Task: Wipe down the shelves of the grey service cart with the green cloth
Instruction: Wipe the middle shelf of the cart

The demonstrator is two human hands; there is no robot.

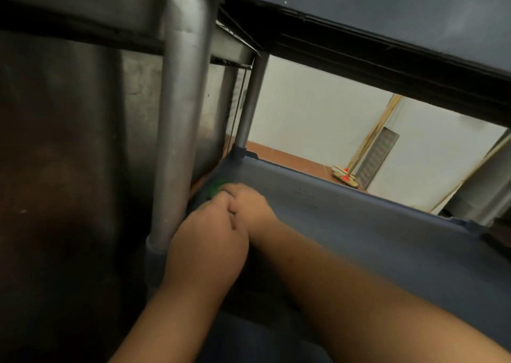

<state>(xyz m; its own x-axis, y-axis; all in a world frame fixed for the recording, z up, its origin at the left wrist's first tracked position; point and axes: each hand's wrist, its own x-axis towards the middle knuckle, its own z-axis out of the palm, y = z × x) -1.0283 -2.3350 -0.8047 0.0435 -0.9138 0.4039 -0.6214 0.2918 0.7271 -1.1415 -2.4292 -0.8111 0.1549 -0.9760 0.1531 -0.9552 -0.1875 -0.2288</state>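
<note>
Two bare forearms come in from the bottom of the head view & meet at the left corner of a cart shelf [345,224]. Right hand [246,205] lies on the shelf w/ its fingers bent down over the green cloth [214,189]; only a small green bit peeks out past the fingertips, right in the corner by the shelf's raised rim. It is blurry, but the hand seems to be pressing & holding the cloth there. Left hand [210,241] is just beside the right one, touching it, fingers curled in; cannot tell if it holds part of the cloth or nothing. Shelf is dark grey-blue w/ a low lip along its far side. Another shelf [387,17] of the same cart hangs close overhead. Round metal post [179,114] stands at the near left corner, & a thinner post [253,100] stands at the far left corner. Steel cabinet side [69,114] fills the left, dark & dull. Past the shelf, a red-brown floor [298,163] & a pale wall [318,108] show. Brushes w/ orange tops [344,175] sit on the floor by the wall, their long wood handles leaning up. Grey vent panel [376,158] is next to them.
</note>
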